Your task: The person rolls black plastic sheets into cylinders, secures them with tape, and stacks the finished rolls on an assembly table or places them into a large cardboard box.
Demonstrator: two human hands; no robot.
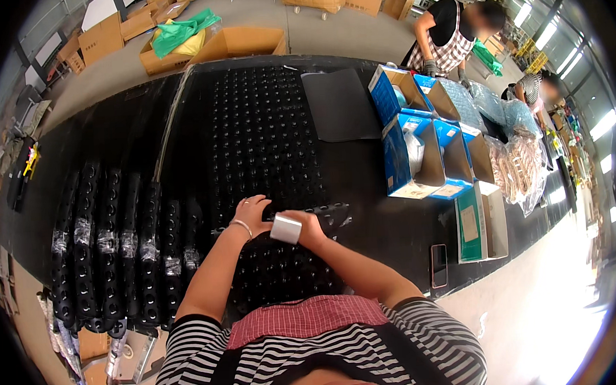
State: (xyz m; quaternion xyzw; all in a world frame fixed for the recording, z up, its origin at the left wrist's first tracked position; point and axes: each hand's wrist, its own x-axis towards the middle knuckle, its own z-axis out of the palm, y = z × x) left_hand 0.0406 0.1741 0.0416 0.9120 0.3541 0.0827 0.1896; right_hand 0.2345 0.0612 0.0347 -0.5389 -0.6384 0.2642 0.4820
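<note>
My right hand [310,228] is closed around a silver-grey block-shaped roll [286,229], its pale side facing up. My left hand [252,213], a bracelet on its wrist, lies with fingers spread on a dark strip, just left of the roll. Beneath both hands, black pieces with rows of shiny round knobs [267,139] cover the middle of the black table. A glossy end of a black strip [337,215] sticks out to the right of my right hand. On the left lie several long black knobbed bundles [108,238], side by side, with clear shiny wrap round their middles.
A dark flat sheet [342,106] lies at the far side. Blue open boxes [410,156] stand on the right, beside a green box [471,226], a phone [438,266] and plastic-wrapped packs [519,164]. A gloved co-worker [446,42] stands beyond. Cardboard boxes [241,42] are behind the table.
</note>
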